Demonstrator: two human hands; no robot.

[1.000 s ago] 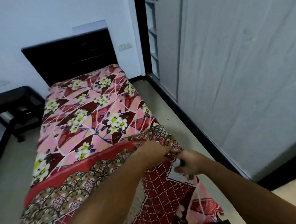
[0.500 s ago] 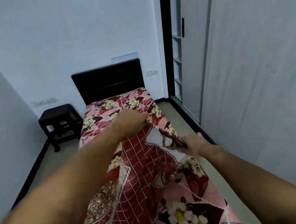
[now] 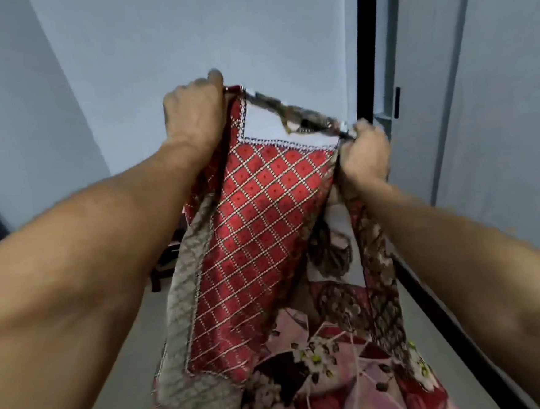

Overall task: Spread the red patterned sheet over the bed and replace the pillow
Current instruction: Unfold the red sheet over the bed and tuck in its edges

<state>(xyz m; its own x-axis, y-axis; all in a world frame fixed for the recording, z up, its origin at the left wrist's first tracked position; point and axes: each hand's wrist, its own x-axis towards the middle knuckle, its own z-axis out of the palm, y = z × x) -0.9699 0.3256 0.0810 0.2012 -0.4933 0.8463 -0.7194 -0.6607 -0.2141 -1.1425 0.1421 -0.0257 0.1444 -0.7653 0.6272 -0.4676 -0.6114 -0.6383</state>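
Fingers [image 3: 215, 80] of left hand [image 3: 192, 110] and right hand [image 3: 365, 153] pinch sheet [image 3: 263, 220] along its top edge.

The red patterned sheet [image 3: 258, 237] hangs between the left hand [image 3: 193, 113] and right hand [image 3: 366, 156], blocking that gap. A wall [image 3: 186, 34] stands beyond both, and a grey door panel [image 3: 510, 91] stands near the right hand's outer side. Left of the left hand the air is free.

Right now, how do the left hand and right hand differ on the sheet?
The left hand is higher in frame than the right hand. On the red patterned sheet, the left hand grips by the red checks, the right hand by the brown-patterned border. Shared: both curl round its top edge, holding it up.
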